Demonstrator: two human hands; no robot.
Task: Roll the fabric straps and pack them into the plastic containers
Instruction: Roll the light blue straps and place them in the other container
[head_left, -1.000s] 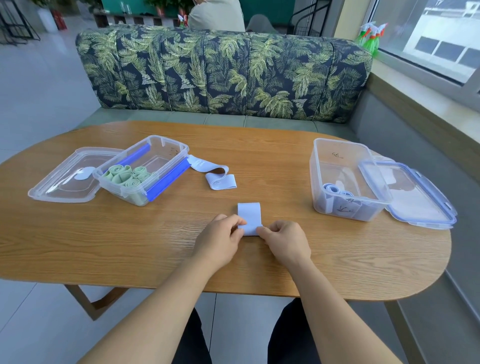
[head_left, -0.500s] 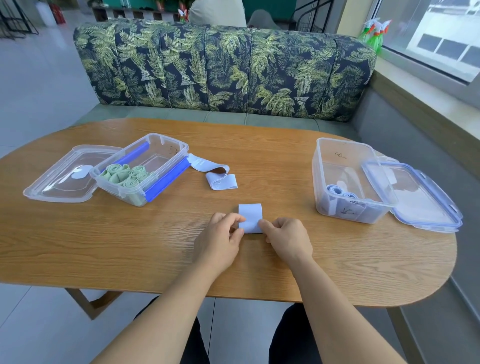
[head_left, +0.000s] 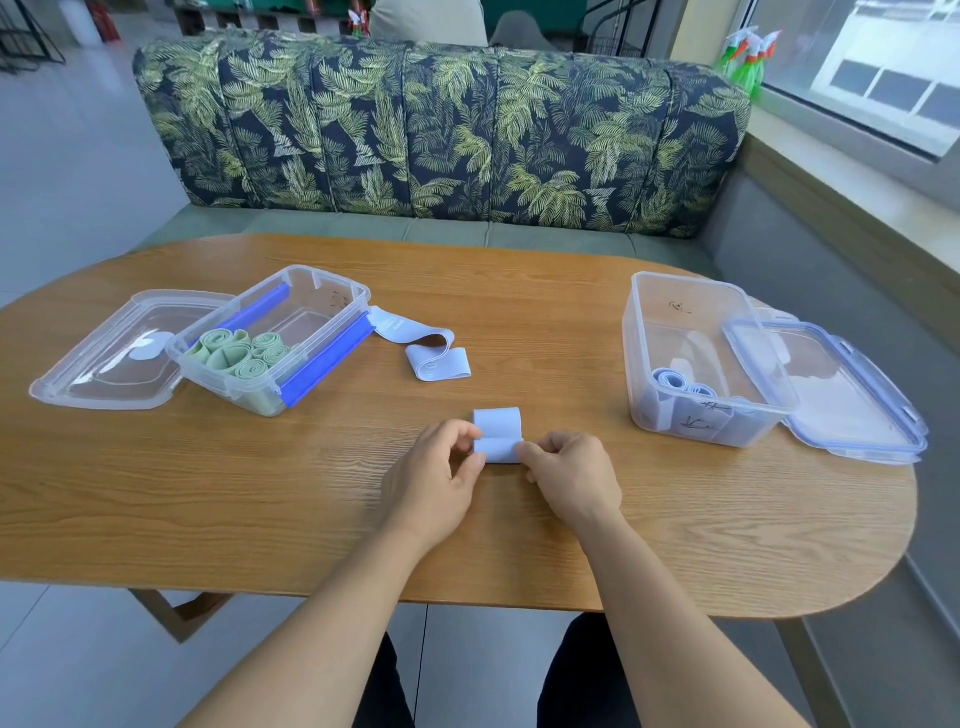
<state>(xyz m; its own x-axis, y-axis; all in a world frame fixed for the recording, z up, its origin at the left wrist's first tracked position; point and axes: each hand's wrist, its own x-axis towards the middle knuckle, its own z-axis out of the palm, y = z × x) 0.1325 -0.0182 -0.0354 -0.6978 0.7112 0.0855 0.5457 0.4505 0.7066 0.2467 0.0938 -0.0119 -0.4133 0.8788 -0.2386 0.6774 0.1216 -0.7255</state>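
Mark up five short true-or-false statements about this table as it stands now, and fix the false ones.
1. The left hand and right hand both pinch the light blue strap. True.
2. The left container holds green rolls. True.
3. The right container has its lid snapped on. False: it is open, and the blue-rimmed lid lies at its right side.
4. The unrolled pale strap lies inside the right container. False: it lies on the table beside the left container.
5. The right container holds blue rolls. True.
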